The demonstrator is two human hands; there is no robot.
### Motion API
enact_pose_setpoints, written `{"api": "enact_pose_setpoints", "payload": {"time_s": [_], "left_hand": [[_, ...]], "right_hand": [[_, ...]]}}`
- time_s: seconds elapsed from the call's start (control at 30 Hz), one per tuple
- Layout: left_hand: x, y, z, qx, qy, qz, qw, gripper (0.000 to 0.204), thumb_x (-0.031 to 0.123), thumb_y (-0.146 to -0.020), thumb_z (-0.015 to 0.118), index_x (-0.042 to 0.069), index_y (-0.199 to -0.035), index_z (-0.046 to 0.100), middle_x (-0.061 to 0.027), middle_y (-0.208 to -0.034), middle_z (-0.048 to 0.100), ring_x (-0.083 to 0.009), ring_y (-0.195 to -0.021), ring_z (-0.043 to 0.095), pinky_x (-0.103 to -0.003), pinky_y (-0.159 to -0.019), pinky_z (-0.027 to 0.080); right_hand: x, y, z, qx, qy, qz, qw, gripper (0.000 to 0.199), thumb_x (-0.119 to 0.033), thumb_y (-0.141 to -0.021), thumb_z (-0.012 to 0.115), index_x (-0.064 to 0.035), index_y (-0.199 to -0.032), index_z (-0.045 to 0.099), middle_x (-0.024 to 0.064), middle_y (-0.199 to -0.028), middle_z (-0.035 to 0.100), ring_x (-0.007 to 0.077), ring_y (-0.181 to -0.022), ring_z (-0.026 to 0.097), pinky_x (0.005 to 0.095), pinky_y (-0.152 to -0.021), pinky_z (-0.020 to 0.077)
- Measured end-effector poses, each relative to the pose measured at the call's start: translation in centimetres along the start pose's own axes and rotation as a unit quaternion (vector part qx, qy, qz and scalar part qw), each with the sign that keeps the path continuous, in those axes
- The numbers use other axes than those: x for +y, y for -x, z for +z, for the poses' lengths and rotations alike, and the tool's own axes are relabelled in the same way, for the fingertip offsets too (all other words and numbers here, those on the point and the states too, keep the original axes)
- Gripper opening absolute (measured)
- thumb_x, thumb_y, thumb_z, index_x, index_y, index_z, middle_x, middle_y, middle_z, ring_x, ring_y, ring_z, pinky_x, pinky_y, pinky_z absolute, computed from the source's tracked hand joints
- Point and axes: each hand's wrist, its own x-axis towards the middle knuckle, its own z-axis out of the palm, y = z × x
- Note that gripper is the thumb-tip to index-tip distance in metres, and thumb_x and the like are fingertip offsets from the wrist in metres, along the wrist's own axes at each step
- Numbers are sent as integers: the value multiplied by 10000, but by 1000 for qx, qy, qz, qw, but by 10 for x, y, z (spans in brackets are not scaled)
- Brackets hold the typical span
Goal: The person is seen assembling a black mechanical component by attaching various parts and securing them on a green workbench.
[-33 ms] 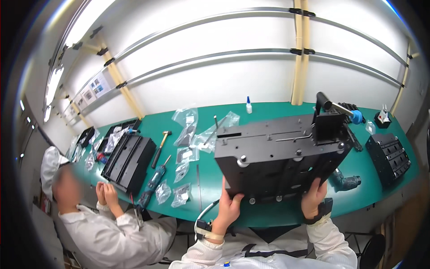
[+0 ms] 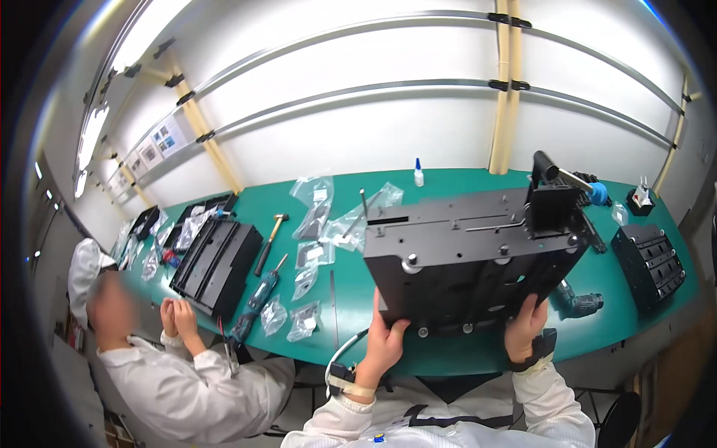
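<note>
A large black metal box (image 2: 448,287) is held up in front of me, tilted so that its top and near side show. Silver round studs dot the near side, and a black bracket with a tubular handle (image 2: 547,166) rises at its right end. My left hand (image 2: 385,340) grips the lower left edge, thumb on the near side. At the lower right edge my right hand (image 2: 526,331) is closed on the same box. The fingertips of both hands are hidden under it.
Left on the green table (image 2: 358,358) lie a hammer (image 2: 270,245), a power screwdriver (image 2: 258,299) and small plastic bags (image 2: 305,321). A co-worker (image 2: 179,388) sits beside another black box (image 2: 216,269). To the right are a cordless drill (image 2: 576,302) and a smaller black box (image 2: 650,265).
</note>
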Motion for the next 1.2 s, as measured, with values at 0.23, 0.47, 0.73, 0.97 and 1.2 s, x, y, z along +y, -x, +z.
{"api": "enact_pose_setpoints", "payload": {"time_s": [0.23, 0.47, 0.73, 0.97, 1.2], "left_hand": [[4, -1, -5, -11, 61, 10, 998, 921, -79, -962, 602, 39, -1714, 83, -216, -1610, 455, -287, -1440, 492, -376, -1202, 371], [22, -3, -5, 7, 35, 16, 999, 934, -59, -937, 666, 15, -1705, 139, -261, -1672, 380, -344, -1534, 420, -406, -1240, 338], [28, 40, -25, 44, -102, 40, 993, 685, 72, -979, 733, -21, -1588, 433, -266, -1618, 475, -378, -1511, 471, -412, -1219, 392], [24, 59, -21, 75, -153, -32, 985, 452, 18, -989, 663, -71, -1428, 604, -246, -1287, 724, -290, -1143, 739, -381, -1003, 564], [13, 62, -9, 45, -191, -6, 981, 607, -35, -988, 579, -64, -1567, 399, -229, -1419, 611, -308, -1287, 621, -396, -1058, 509]], "right_hand": [[-13, 3, 17, 43, -35, 34, 998, 436, -336, -1154, 522, -3, -1431, 571, 4, -1129, 681, 83, -943, 615, 241, -802, 491], [15, 6, -24, 17, 38, 99, 994, 434, -346, -1162, 507, 57, -1267, 627, 59, -1157, 689, 127, -1000, 580, 288, -906, 474], [-21, 0, -33, -62, 57, 73, 994, 304, -215, -1162, 497, 20, -1316, 612, 34, -1166, 673, 100, -1035, 590, 263, -917, 472], [-9, 3, -77, -115, 65, 109, 985, 521, -73, -1043, 604, 32, -1533, 460, 86, -1395, 592, 196, -1263, 563, 356, -1095, 435], [-47, -134, -142, 8, 266, 52, 962, 171, -160, -1003, 715, 6, -1043, 710, 21, -881, 714, 93, -792, 620, 279, -744, 520]]}}
